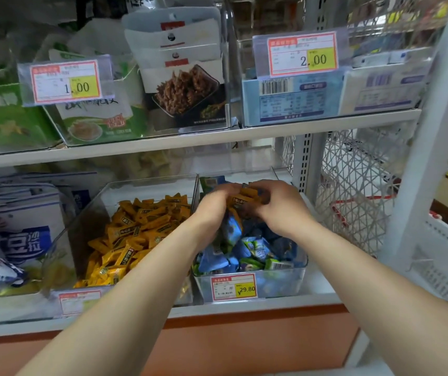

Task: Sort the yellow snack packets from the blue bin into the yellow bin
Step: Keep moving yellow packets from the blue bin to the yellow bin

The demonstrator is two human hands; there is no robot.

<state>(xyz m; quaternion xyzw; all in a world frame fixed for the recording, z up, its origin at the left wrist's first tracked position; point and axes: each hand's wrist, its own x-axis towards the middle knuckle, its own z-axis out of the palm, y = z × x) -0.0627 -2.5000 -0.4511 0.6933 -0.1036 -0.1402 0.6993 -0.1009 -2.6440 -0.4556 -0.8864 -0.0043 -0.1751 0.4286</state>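
Head view: the left hand (213,210) and the right hand (281,210) grip together a few small yellow plastic snack packets (244,198) above the clear bin of blue packets (285,287). The clear bin of yellow packets (149,189) stands just left of them. The bunch looks loose, so one packet may slip back among the blue ones.

— How is the light behaving?
— It is falling evenly from above and in front, keeping everything bright; soft shadows are gathering only deep under the upper shelf (163,144).
— Any glare?
— A pale sheen is lying across the clear price-tag holder (65,82).
— And sharpness?
— The left hand (213,206) is smearing with motion blur, the right hand (279,210) less so, and the yellow packets (244,198) between them are looking soft. The wide lens is bending the white post (429,131) at the right edge.
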